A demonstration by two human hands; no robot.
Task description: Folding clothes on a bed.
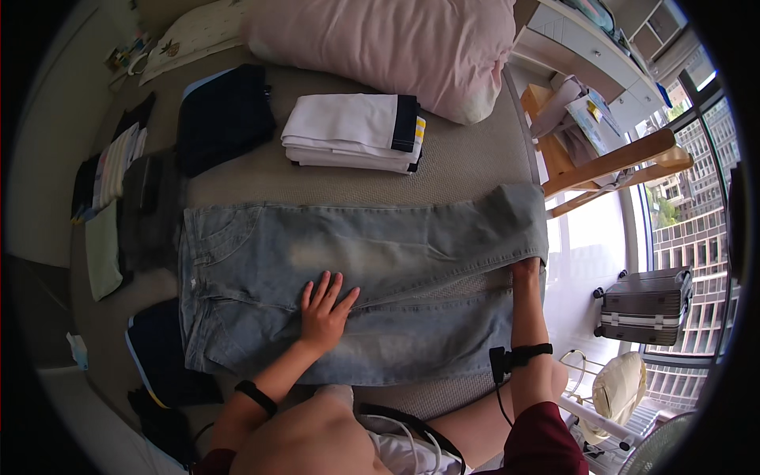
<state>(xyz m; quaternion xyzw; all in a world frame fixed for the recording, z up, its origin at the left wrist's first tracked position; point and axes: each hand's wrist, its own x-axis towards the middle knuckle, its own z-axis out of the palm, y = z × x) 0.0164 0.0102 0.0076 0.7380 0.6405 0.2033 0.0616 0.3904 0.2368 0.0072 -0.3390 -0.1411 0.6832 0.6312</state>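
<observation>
- Jeans (380, 245): faded blue, laid out on the bed (467, 170) in front of the person. The waistband lies at the left; both legs extend to the right.
- Left hand (326, 313): palm down on the jeans, near where the two legs divide. The fingers are spread apart and grip nothing.
- Right hand (526, 268): at the hem end of the farther leg. The fabric hides the fingers, so whether they are apart or clamped on the hem cannot be told.
- Straps: one black strap (257, 399) on the left forearm; one black strap with a small box (522, 358) on the right.
- White folded stack (340, 127): on the bed beyond the jeans, with dark trim at its right end.
- Navy folded garment (226, 119): left of the white stack.
- Striped folded garment (119, 170) and pale green garment (103, 252): near the bed's left side.
- Pink bedding (380, 47): bunched at the far end, right of a patterned pillow (198, 36).
- Suitcase (643, 305): on the right, well apart from the bed, near the window.
</observation>
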